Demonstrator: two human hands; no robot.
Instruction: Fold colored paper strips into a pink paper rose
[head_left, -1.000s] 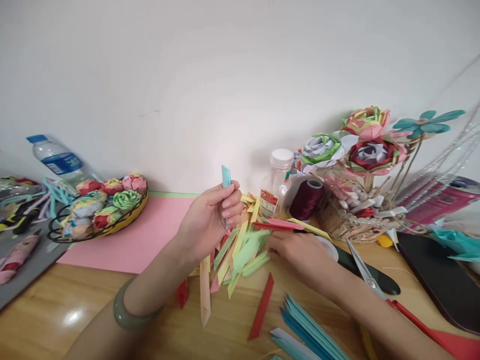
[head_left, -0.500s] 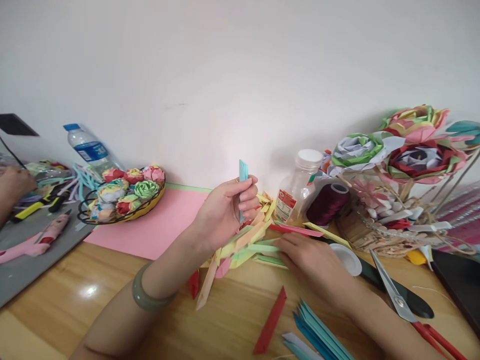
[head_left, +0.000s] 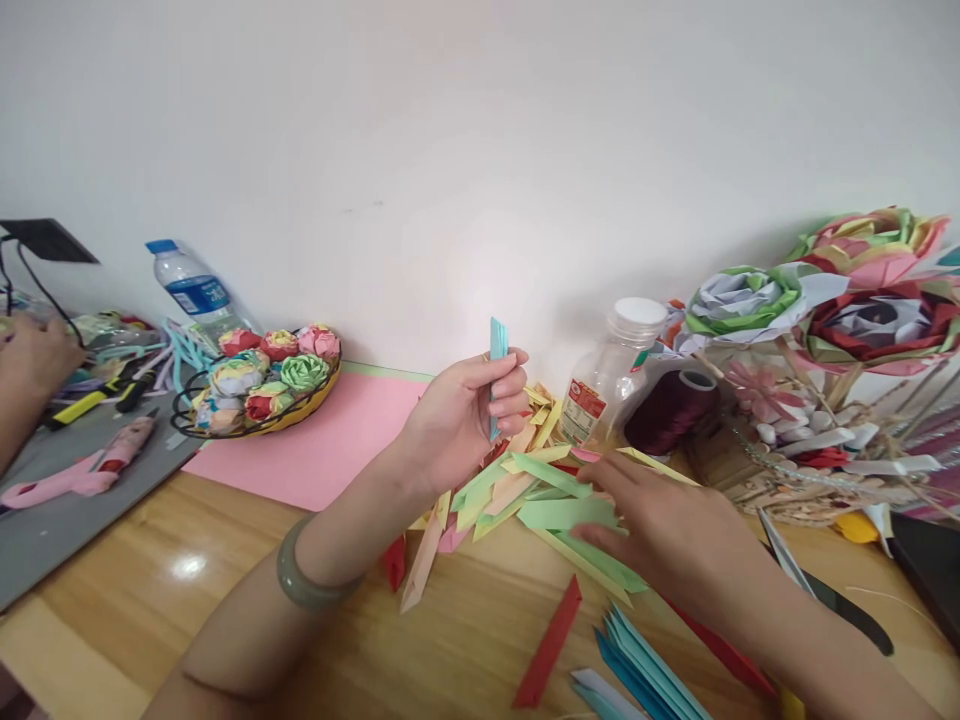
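Observation:
My left hand [head_left: 465,415] is raised over the table, its fingers closed round a small stack of folded light-blue paper strips [head_left: 498,345] held upright. My right hand [head_left: 652,510] is low over the right side of a heap of folded paper strips [head_left: 555,475], green, yellow and peach. Its thumb and fingers are apart, close to a green strip [head_left: 566,514]; whether they touch it I cannot tell. A red strip [head_left: 549,640] and a bundle of blue strips [head_left: 652,660] lie in front of the heap. Another red strip [head_left: 720,640] is partly under my right forearm.
A clear jar [head_left: 611,370] and a purple thread spool [head_left: 671,410] stand behind the heap, with paper flowers [head_left: 742,300] to their right. Scissors [head_left: 784,550] are partly hidden by my arm. At left are a flower basket [head_left: 262,430], a glue gun [head_left: 90,470] and another person's hand [head_left: 37,355].
My right hand has shifted within the heap and its fingers have spread; green strips are now fanned out beside it. Red and yellow strips have moved rightward. My left hand keeps its blue stack.

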